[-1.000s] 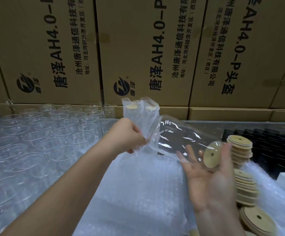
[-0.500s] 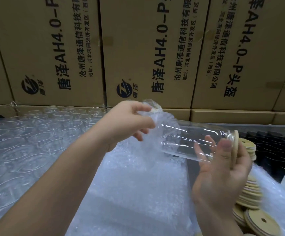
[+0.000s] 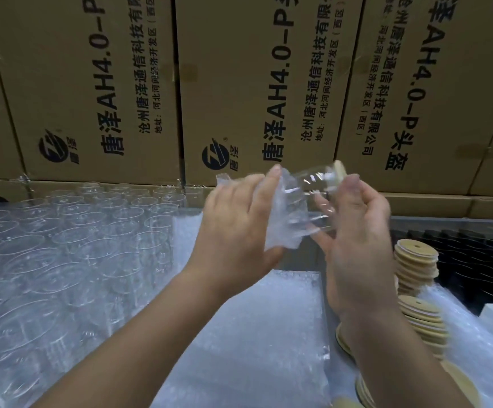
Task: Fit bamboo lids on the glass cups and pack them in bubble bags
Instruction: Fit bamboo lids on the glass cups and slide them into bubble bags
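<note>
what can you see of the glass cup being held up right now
The glass cup is clear, smooth and cylindrical, blurred by motion. It is held in the air, tilted, with its mouth end up and to the right, where a round bamboo lid sits on it. Its lower end is inside a crinkled bubble bag, which the left hand grips. The right hand curls its fingers round the bare part near the lid.

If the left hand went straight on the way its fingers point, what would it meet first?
Probably the cardboard boxes behind. The left hand, gripping the bubble bag, points up and away toward them, though depth is unclear.
</note>
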